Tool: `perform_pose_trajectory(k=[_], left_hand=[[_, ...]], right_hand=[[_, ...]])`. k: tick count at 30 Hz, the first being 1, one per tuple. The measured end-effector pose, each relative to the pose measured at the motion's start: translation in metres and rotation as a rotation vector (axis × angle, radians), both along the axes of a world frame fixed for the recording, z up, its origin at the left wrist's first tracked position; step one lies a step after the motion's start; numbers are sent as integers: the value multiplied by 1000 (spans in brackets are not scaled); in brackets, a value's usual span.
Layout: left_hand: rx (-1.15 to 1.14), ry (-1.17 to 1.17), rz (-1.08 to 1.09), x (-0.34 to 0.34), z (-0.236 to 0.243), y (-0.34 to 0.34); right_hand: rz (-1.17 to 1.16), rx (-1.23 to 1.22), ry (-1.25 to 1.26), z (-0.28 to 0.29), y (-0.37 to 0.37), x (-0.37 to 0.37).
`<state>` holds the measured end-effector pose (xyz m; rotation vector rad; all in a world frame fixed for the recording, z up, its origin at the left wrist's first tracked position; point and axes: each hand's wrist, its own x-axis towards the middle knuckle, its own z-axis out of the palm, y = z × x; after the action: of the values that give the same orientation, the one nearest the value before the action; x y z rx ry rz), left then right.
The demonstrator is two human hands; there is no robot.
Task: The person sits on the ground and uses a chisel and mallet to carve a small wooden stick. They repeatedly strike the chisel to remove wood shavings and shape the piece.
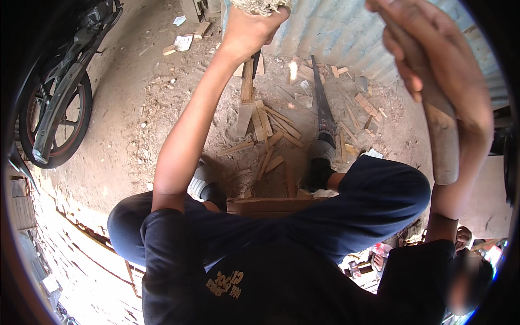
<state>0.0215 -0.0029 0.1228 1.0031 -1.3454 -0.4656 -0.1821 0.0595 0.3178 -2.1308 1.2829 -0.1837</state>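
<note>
Near the top edge, my left hand point(248, 33) is closed around a chisel-like tool whose pale top point(262, 5) is frayed and fibrous. Its dark, narrow lower end point(256, 60) shows under the fist, beside a strip of wood point(247, 86). Raised at the upper right, my right hand point(441, 59) is wrapped around a thick wooden club point(443, 138). The club's rounded butt hangs down past my wrist; its upper end lies near or beyond the frame's edge. Between the two hands there is a wide gap.
Wood offcuts point(273, 130) lie scattered between my feet. A handsaw point(320, 97) lies or leans near my right shoe point(320, 151). Behind stands a corrugated metal sheet point(336, 38). A motorcycle point(65, 103) is at the left. Another person point(466, 276) shows at the lower right.
</note>
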Motion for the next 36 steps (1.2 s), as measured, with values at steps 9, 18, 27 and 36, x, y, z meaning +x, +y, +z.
perform_pose_trajectory(k=[9, 18, 27, 36], left_hand=[[159, 26, -92, -4, 5, -1], [197, -49, 6, 20, -3, 0], [293, -284, 241, 52, -44, 11], [428, -78, 312, 33, -84, 19]], right_hand=[[102, -199, -270, -19, -3, 12], [-389, 611, -534, -68, 13, -60], [-585, 511, -937, -67, 11, -96], [-344, 299, -983, -68, -9, -148]])
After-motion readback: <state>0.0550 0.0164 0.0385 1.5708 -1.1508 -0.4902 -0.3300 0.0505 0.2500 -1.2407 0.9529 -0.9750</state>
